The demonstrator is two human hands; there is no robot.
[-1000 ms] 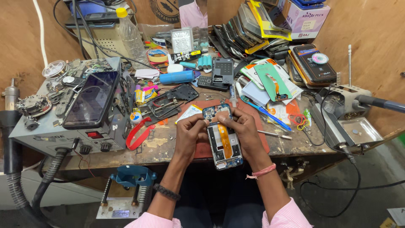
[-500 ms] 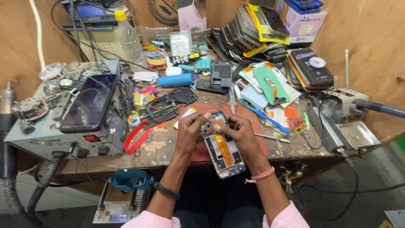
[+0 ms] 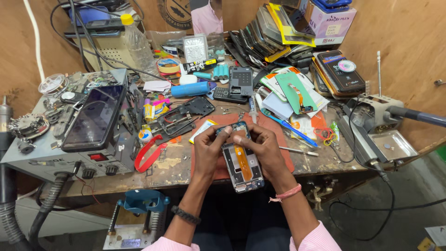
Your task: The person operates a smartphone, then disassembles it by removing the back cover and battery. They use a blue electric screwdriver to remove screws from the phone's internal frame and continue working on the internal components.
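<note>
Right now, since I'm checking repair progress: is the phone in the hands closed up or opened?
Opened. The phone lies back cover off, an orange flex strip exposed inside, both thumbs at its top.

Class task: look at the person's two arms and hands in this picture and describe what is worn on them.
Both arms are bare from the wrist up to pink sleeves pushed back near the elbows. The left hand has a dark beaded bracelet on its forearm. The right hand has a thin pink thread band at the wrist. No gloves or rings show.

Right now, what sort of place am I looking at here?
Most likely a phone repair workbench: both hands hold an opened phone with an orange flex cable over a cluttered wooden bench, beside stacked phone screens and cases and a grey soldering station.
</note>
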